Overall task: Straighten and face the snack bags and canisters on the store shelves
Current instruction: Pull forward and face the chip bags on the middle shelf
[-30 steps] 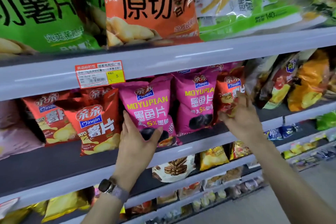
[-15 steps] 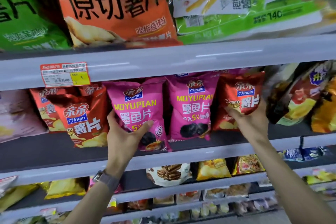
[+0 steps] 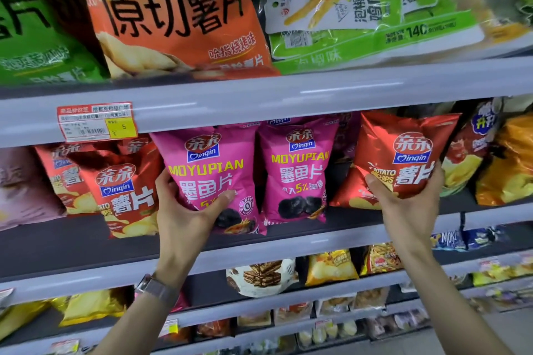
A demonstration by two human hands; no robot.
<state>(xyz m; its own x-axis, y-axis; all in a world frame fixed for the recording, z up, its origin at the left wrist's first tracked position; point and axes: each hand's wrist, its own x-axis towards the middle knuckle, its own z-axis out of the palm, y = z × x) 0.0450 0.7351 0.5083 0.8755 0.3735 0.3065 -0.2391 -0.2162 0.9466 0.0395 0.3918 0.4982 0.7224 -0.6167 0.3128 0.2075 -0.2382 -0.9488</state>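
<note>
The left hand [image 3: 187,210] grips the lower left of a magenta foil squid-chip bag [image 3: 213,170], thumb across its front. The bag stands at the front of the grey middle shelf [image 3: 288,242]. The right hand [image 3: 412,204] clasps the bottom of a red foil potato-chip bag [image 3: 403,150], which tilts at the shelf's right. Both bags look light, air-puffed, slick and crushable, so a low hold near the edges seems safest. A second magenta bag [image 3: 297,176] stands between them. Another red bag [image 3: 343,193] crowds the slot, and slumped orange packets [image 3: 510,164] sit beside it.
</note>
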